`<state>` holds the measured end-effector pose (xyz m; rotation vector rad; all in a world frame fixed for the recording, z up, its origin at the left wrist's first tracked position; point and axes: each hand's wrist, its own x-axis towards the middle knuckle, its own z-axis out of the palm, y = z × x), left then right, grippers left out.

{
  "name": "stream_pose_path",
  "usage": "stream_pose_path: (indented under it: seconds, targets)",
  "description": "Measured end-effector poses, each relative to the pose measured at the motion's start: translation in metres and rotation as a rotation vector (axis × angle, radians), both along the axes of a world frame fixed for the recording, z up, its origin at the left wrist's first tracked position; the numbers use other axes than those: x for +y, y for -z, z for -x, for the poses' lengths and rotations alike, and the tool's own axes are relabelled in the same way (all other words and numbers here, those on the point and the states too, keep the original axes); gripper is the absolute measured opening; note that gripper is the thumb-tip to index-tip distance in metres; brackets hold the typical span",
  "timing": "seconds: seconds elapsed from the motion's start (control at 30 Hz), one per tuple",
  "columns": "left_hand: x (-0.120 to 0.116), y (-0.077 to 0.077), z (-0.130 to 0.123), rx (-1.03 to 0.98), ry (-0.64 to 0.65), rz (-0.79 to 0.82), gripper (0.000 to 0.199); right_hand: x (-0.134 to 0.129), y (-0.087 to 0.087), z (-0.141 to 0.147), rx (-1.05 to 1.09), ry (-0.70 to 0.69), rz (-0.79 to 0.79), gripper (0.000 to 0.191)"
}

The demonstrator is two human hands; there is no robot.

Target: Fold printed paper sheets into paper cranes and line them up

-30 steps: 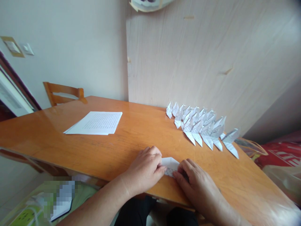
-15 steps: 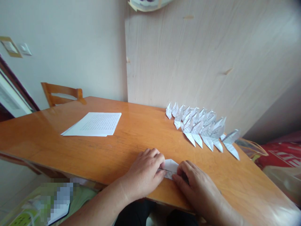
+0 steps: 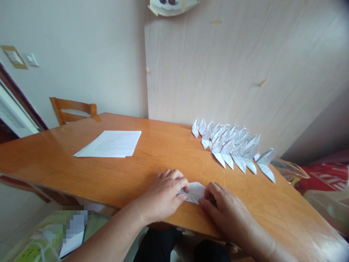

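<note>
Glossy wooden tabletop (image 3: 163, 149) runs out of view left and right. Left hand (image 3: 167, 196) and right hand (image 3: 227, 207) pinch a folded paper (image 3: 195, 190), covering both its ends.

A wooden chair (image 3: 73, 106) stands by a pale wall (image 3: 95, 54) beside a wood-grained panel (image 3: 231, 72).

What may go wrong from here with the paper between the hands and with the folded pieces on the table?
The left hand and right hand grip opposite sides of the small folded paper, so uneven pulling might crease it crookedly.
Most of the folded pieces stand close together on the table, so one bump could topple several.
</note>
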<state>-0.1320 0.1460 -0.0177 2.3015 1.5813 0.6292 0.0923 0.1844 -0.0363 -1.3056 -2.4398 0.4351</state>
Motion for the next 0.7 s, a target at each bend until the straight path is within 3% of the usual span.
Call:
stream_pose_path:
  seconds: [0.23, 0.4, 0.53, 0.7]
  targets:
    - [-0.006, -0.001, 0.002, 0.005, -0.049, -0.022, 0.01, -0.001, -0.003, 0.002, -0.001, 0.004, 0.01, 0.012]
    - [-0.015, -0.004, -0.012, -0.001, -0.082, -0.146, 0.02, 0.0, -0.001, 0.002, 0.015, -0.003, -0.011, 0.012]
    - [-0.027, 0.003, -0.029, -0.023, 0.055, -0.178, 0.034, 0.001, 0.001, 0.001, 0.03, -0.009, -0.026, 0.013]
    - [-0.032, 0.014, -0.037, 0.02, 0.015, -0.142, 0.048, 0.001, 0.002, 0.001, 0.041, -0.009, -0.039, 0.013]
